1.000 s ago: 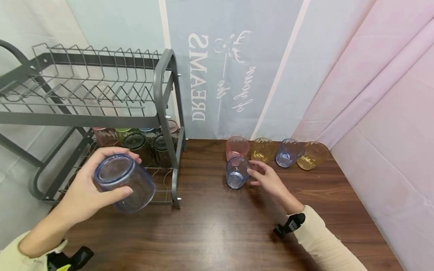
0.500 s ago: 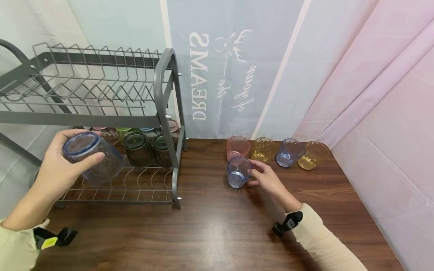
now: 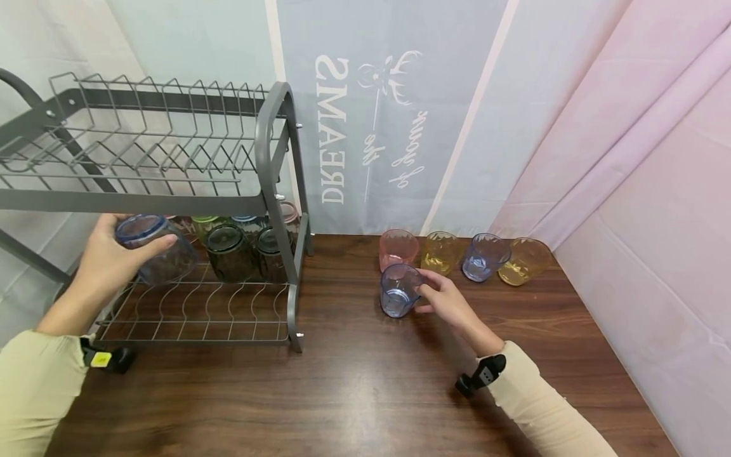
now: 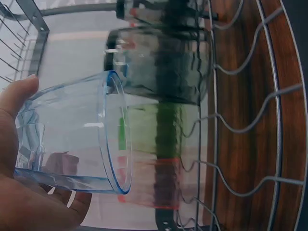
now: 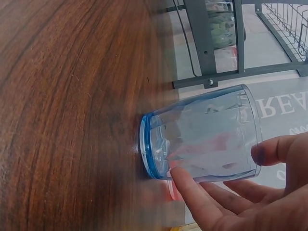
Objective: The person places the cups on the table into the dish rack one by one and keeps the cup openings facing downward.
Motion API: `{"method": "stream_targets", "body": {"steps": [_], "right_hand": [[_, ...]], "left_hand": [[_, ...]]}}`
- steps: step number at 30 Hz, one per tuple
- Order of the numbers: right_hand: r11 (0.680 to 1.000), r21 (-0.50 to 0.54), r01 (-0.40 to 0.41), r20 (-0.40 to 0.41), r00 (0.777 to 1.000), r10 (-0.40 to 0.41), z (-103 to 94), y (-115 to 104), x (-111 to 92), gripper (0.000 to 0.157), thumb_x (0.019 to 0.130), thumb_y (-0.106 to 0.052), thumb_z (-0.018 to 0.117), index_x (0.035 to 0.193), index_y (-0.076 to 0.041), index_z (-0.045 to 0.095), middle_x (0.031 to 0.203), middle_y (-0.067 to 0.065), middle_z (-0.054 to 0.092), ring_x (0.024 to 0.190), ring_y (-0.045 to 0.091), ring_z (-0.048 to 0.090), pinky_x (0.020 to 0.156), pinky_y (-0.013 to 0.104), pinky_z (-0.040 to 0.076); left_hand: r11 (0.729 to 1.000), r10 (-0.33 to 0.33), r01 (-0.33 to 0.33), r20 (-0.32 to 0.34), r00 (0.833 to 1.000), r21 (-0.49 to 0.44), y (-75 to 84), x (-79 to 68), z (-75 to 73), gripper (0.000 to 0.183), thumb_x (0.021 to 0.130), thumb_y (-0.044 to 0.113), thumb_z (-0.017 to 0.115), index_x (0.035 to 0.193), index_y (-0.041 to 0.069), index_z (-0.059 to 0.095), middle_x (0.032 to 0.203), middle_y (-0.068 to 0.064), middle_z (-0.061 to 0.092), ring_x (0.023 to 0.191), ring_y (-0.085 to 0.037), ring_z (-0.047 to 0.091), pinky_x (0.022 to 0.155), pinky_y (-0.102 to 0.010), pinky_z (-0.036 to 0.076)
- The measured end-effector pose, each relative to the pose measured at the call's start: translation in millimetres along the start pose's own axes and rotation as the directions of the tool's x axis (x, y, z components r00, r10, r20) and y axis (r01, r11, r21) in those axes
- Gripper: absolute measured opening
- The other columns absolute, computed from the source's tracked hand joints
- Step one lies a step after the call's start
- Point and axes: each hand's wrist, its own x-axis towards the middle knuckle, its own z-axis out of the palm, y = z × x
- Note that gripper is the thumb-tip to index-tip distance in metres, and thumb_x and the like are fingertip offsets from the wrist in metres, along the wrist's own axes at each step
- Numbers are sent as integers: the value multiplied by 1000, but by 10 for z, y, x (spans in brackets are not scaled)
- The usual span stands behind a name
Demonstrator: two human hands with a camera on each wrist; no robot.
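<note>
My left hand (image 3: 111,260) grips a clear blue cup (image 4: 72,130) turned upside down, its rim facing the lower shelf. In the head view this cup is beneath the front bar of the upper tier, left of the dark upturned glasses (image 3: 228,251). The left wrist view shows its rim above the shelf wires (image 4: 240,127). On the table, my right hand (image 3: 448,303) holds a second blue cup (image 5: 202,134) between thumb and fingers. That cup stands upright, just in front of a pink cup (image 3: 398,247).
A grey two-tier dish rack (image 3: 274,146) stands at the left, with pink and green glasses behind the dark ones. Along the back of the wooden table (image 3: 365,387) stand a yellow cup (image 3: 440,251), another blue cup (image 3: 484,257) and an amber cup (image 3: 522,261). Curtains hang behind.
My left hand has carried its upturned cup left and back, into the space over the lower shelf. The right hand stays at its cup on the table.
</note>
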Motion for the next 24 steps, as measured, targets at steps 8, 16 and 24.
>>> {"method": "stream_targets", "body": {"steps": [8, 16, 24], "right_hand": [[1000, -17, -16, 2, 1000, 16, 9, -8, 22, 54, 100, -5, 42, 152, 10, 35, 142, 36, 46, 123, 46, 55, 88, 50, 58], [999, -28, -32, 14, 999, 32, 56, -3, 37, 55, 102, -6, 43, 153, 12, 30, 144, 35, 45, 121, 44, 56, 88, 47, 59], [999, -34, -25, 8, 1000, 26, 60, 0, 28, 53, 101, -6, 42, 151, 12, 33, 136, 36, 50, 119, 41, 58, 88, 46, 59]], "left_hand": [[989, 42, -46, 27, 999, 139, -68, 112, 59, 85, 90, 36, 79, 151, -3, 34, 136, -28, 46, 103, -18, 47, 69, -12, 37], [977, 120, -121, 16, 993, 175, -108, 200, 136, 77, 88, 32, 82, 141, -9, 44, 130, -32, 49, 107, -39, 51, 75, -27, 35], [978, 111, -119, 52, 992, 172, -195, 232, 221, 80, 87, 32, 83, 142, -11, 43, 129, -33, 50, 108, -43, 52, 73, -20, 36]]}}
